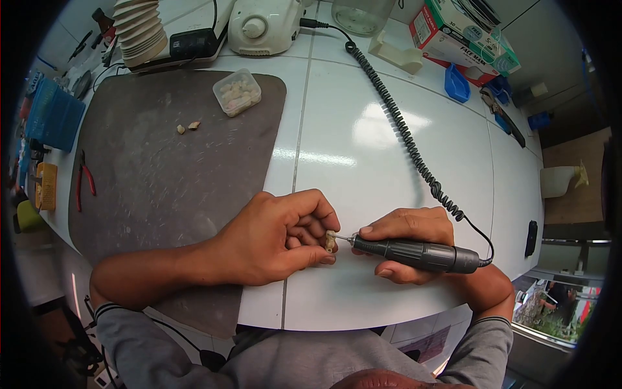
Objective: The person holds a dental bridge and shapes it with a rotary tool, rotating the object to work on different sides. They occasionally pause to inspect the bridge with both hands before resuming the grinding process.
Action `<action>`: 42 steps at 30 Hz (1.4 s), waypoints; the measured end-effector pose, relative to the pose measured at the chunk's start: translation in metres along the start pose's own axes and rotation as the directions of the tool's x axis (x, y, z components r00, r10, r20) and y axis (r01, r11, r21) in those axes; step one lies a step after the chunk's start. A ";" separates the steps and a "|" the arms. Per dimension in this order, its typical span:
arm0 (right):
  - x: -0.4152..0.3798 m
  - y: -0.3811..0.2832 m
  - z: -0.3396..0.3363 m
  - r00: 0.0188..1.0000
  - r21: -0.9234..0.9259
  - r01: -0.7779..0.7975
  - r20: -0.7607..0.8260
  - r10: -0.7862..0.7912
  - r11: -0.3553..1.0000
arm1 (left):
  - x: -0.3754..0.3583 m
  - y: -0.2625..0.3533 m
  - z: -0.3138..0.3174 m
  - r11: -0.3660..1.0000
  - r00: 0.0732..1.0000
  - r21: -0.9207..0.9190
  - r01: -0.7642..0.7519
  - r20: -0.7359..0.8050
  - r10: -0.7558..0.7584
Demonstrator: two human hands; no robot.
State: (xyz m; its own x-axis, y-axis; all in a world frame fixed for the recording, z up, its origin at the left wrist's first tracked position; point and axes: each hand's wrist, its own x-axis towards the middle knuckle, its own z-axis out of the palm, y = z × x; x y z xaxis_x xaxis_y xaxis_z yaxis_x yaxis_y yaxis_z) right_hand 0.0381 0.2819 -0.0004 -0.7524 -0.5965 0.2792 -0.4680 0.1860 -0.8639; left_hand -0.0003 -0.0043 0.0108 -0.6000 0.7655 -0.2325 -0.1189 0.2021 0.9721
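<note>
My left hand [285, 236] is closed, pinching a small cream, tooth-like piece [330, 242] between fingertips and thumb. In my right hand [414, 240] is a black rotary handpiece [424, 255], lying nearly level and pointing left. Its thin metal bur [343, 238] reaches the small piece and appears to touch it. From the handpiece's rear end, a black coiled cord [407, 133] runs up to the white control box [264, 27] with a round knob. Whether the bur is spinning cannot be told.
On the grey mat [155, 214] lie two small tan bits [188, 127], a clear tub [237, 93] of similar pieces and red-handled pliers [84, 180]. A ribbed white hose [139, 32] stands at the back left. Boxes [463, 42] and a glass jar [361, 16] stand at the back right.
</note>
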 end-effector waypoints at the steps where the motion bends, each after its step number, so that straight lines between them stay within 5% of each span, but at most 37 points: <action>1: -0.001 0.001 0.001 1.000 0.011 0.000 -0.008 0.000 1.000 | 0.000 -0.001 0.000 1.000 1.000 -0.009 0.000 0.002 0.000; 42: 0.003 0.003 0.002 0.999 0.003 0.033 0.016 -0.033 0.999 | 0.000 -0.002 -0.001 0.999 1.000 0.036 -0.029 0.003 0.029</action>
State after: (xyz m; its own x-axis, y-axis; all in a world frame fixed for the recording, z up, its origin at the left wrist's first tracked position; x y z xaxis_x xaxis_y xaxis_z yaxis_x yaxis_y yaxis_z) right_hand 0.0355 0.2794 -0.0027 -0.7290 -0.6149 0.3006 -0.4910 0.1638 -0.8556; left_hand -0.0010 -0.0056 0.0088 -0.6005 0.7731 -0.2043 -0.0730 0.2014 0.9768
